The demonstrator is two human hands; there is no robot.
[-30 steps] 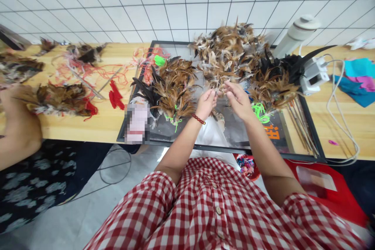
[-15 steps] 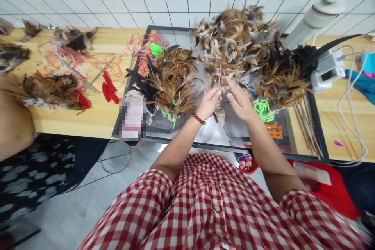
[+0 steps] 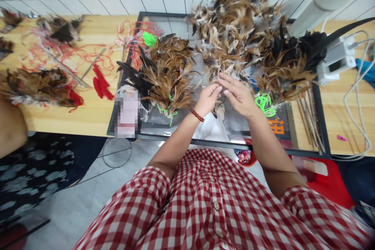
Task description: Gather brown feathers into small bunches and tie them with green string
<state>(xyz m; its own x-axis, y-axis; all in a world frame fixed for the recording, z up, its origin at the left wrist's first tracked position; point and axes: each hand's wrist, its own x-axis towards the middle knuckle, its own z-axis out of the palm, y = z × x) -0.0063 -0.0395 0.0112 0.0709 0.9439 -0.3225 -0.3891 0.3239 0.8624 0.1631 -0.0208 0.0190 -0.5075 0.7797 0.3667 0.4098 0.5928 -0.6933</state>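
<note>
My left hand, with a beaded bracelet on its wrist, is closed in a pinch in front of the feather pile; what it holds is too small to make out. My right hand is close beside it, its fingers reaching toward the left fingertips; whether anything lies between them is hidden. Behind both hands rises a large heap of brown and white feathers. Brown feather bunches with green cord lie to the left. Dark and brown feathers lie to the right, near a loop of green cord.
The black-framed board lies on the wooden table. Thin sticks, a white charger and a grey bottle are at the right. Red yarn lies left, near another person's arm.
My right hand has moved closer to my left, its fingers now nearer the left fingertips. The camera view has shifted slightly, so the table items appear higher.
</note>
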